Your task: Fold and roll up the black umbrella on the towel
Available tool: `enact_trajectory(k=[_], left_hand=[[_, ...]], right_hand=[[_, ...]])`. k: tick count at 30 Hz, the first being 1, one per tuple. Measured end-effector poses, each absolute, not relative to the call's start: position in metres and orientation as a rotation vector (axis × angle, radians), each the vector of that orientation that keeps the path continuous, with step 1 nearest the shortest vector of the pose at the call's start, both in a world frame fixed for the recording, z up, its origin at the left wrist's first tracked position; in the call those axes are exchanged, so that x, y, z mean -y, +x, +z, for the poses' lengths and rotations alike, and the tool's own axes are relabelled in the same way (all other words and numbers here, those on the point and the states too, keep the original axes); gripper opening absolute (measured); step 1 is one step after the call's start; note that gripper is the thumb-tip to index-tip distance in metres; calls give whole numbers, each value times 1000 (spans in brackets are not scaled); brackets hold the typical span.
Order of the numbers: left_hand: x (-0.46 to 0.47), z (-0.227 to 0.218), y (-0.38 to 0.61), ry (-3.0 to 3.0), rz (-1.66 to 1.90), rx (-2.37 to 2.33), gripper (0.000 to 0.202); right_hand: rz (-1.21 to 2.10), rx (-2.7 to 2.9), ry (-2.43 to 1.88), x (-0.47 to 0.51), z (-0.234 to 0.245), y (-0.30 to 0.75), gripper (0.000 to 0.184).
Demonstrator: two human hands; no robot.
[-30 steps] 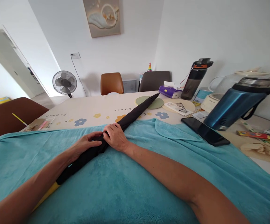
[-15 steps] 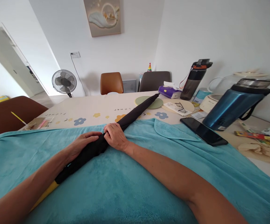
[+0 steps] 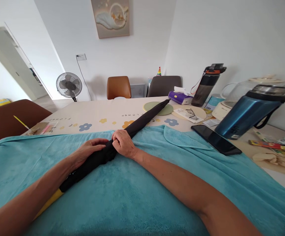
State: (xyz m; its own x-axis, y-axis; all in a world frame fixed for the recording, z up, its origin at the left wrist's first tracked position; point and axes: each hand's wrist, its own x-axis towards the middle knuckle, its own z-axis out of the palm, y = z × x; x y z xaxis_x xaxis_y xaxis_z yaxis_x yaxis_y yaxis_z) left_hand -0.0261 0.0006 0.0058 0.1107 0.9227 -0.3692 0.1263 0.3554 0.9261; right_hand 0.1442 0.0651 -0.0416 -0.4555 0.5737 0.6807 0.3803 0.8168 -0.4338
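In the head view, two bare hands meet near the middle of a long black umbrella (image 3: 142, 121), furled, which slants away over a teal blanket (image 3: 142, 196) spread on a table (image 3: 95, 113). The right hand (image 3: 124, 142) is clamped over it, fingers curled around the cloth. Just nearer and to its left, the left hand (image 3: 92, 149) lies along the umbrella, fingers loosely extended; whether it grips cannot be told. Beyond the right hand, the cloth narrows to a tip above a green mat (image 3: 163, 109), near a purple tissue pack (image 3: 180, 97). Toward the wearer, below the left forearm, a yellow section (image 3: 49, 204) shows, perhaps the handle, partly hidden. Well to the right of the hands, a dark phone (image 3: 216, 139) lies by the blanket's edge, with a blue flask (image 3: 249, 111) leaning behind it. The umbrella looks light for its length: soft, loose, perhaps slippery fabric outside, probably with a stiff shaft and slender, bendable ribs within. A snug wrap around the middle, where the right hand is, should gather the folds without crushing; the yellow end seems the firmer hold.
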Motion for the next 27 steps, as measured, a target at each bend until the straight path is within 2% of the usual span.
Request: enact_trajectory(k=[7,13,19,23,27], left_hand=[[-2,6,-26,1062,785,-1345,51],[-3,5,-27,1040,775,-1342,53],[-7,-4,-34,1017,789,-1330,54],[-10,-8,-37,1009,787,-1338,53],[-10,-7,-36,1031,774,-1353,52]], right_hand=[[274,2129,-636,-64,-40,145,16],[307,2079,-645,-68,-42,144,33],[624,2282,-602,-81,-26,154,35],[845,2392,-630,-84,-13,160,26],[904,2467,-660,-84,-7,163,19]])
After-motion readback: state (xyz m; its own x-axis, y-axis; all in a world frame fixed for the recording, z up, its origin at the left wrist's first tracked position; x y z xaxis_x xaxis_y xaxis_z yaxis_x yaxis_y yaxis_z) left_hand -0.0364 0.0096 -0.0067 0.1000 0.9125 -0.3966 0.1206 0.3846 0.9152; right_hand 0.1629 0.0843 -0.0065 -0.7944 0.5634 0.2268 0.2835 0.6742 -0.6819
